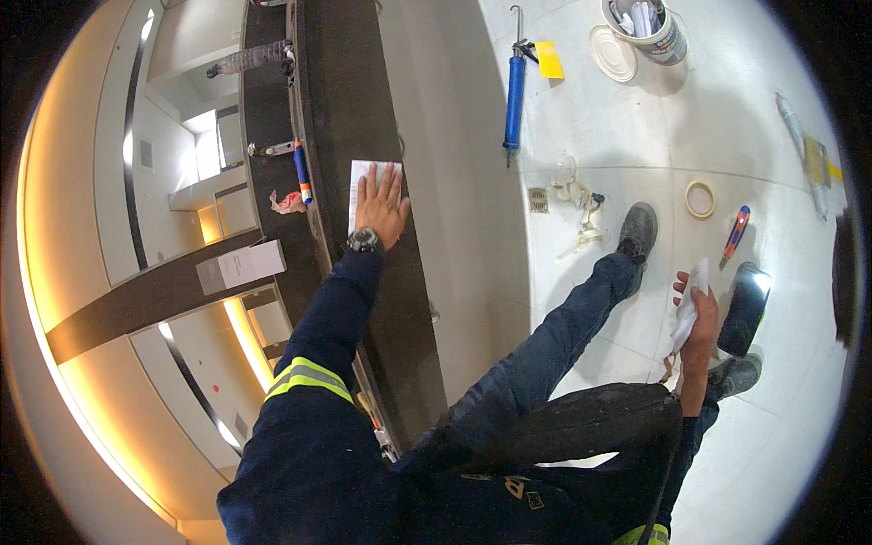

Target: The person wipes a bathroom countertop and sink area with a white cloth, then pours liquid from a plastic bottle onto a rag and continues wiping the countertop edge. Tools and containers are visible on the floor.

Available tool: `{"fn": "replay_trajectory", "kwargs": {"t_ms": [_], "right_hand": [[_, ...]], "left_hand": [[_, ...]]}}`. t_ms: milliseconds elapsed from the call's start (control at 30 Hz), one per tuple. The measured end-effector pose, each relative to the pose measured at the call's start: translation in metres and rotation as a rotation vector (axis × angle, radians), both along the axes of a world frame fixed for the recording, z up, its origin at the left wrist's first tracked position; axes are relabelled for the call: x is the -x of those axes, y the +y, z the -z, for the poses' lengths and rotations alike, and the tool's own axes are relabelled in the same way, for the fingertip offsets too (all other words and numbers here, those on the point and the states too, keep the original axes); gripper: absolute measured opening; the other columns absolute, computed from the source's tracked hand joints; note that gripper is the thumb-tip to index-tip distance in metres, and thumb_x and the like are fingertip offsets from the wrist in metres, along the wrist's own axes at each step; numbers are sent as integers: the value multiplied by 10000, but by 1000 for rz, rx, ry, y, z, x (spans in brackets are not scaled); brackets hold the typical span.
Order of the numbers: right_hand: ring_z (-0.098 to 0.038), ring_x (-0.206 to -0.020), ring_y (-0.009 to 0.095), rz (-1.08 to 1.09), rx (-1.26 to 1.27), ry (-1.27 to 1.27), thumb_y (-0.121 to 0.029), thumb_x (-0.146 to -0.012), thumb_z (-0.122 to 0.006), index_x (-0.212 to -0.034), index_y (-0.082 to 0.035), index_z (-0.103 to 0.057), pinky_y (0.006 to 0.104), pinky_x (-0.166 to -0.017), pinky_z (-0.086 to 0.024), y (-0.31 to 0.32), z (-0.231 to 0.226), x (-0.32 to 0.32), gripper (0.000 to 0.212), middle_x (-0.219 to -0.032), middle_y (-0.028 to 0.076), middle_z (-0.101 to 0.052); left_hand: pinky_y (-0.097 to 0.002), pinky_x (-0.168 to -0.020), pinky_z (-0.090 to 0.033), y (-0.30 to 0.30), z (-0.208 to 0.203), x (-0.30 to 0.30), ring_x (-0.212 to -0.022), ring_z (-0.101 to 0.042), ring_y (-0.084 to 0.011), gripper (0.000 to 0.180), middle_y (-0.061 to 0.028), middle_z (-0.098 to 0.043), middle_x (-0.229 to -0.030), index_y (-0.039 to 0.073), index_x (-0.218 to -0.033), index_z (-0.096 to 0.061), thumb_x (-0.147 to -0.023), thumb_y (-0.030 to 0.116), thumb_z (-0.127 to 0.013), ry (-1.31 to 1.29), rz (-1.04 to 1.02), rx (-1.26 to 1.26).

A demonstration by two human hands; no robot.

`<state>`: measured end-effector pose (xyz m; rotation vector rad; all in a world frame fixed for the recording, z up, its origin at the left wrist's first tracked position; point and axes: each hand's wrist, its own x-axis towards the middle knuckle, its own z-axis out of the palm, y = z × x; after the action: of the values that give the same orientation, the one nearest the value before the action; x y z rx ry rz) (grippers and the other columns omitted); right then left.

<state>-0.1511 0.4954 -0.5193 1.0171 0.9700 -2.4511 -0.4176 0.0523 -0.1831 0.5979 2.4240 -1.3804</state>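
My left hand (381, 204) lies flat, fingers slightly spread, over a small white box or card (357, 177) on the dark counter (350, 82). The palm covers much of that white piece. Off to the right, above the floor, my right hand (698, 309) is closed around a crumpled white cloth or paper (688, 313). Close to that hand, a black phone (743, 313) reflects light near my shoe. An orange-and-blue utility knife (736, 234) and a roll of masking tape (699, 200) rest on the floor just beyond.
Along the ledge sit a blue-and-orange knife (302, 173), a plastic bottle (254, 59), faucets (272, 149) and a white box (254, 263). The floor holds a blue caulking gun (515, 104), a filled bucket (668, 45), its lid (613, 54) and crumpled scraps (577, 193).
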Motion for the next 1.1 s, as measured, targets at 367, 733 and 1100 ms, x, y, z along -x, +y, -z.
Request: {"fn": "replay_trajectory", "kwargs": {"t_ms": [367, 733, 1100], "right_hand": [[-611, -1095, 197, -17, -19, -40, -249, -940, -510, -1334, 37, -549, 316, -930, -472, -3, 11, 14, 489, -1249, 131, -657], [-604, -1122, 243, -1, -54, -89, -292, -943, -491, -1303, 43, -553, 388, -977, -457, 10, -12, -5, 496, -1244, 155, -642], [-618, -1101, 224, 64, 19, -39, -250, -949, -485, -1372, 51, -500, 352, -931, -479, 14, 11, -4, 520, -1283, 160, -635]], "left_hand": [[-569, -1223, -121, 1, -31, 170, -1533, -114, -381, 706, -105, -195, -1666, 144, -1579, -309, -1015, 566, -358, 326, 182, 299], [-565, -1232, -51, 2, 22, -78, -1545, -24, -384, 901, -139, -123, -1675, 74, -1587, -248, -930, 637, -498, -37, -154, 59], [-565, -1226, -94, 10, -10, 32, -1539, -81, -393, 893, -143, -163, -1670, 91, -1587, -262, -922, 632, -514, 196, 6, 102]]}}
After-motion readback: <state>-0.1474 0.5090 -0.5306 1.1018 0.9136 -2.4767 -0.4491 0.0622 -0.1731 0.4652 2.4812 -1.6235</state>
